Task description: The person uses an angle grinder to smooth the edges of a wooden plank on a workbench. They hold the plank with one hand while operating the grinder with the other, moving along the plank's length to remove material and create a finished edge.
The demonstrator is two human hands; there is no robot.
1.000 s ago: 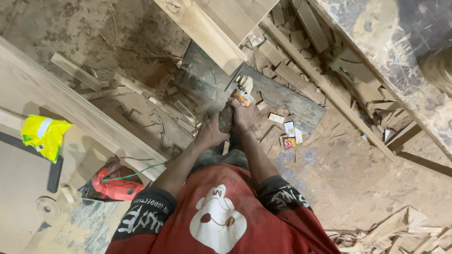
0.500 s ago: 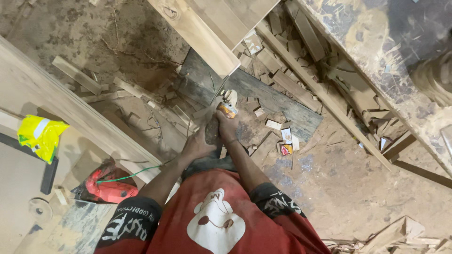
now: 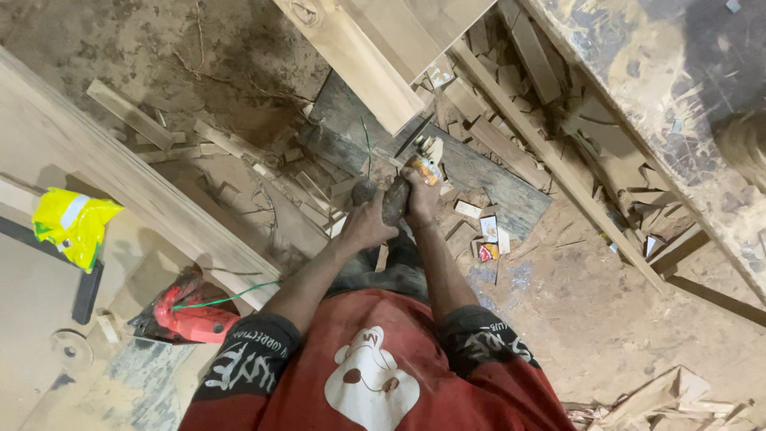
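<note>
Both hands, left hand (image 3: pixel 369 225) and right hand (image 3: pixel 420 191), have fingers wrapped around a dark tool (image 3: pixel 396 198), mostly hidden.

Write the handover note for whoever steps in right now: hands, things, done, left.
Left hand: closed on the near end of a dark tool.
Right hand: gripping the same tool's far end, by its orange and white head.
Tool is held over the dark board lying among wood scraps on the dusty floor.
Pale plank lies just beyond; red power tool sits on the left.
Done: tool in both hands.
Left: no fresh mark on the board that I can make out.
</note>
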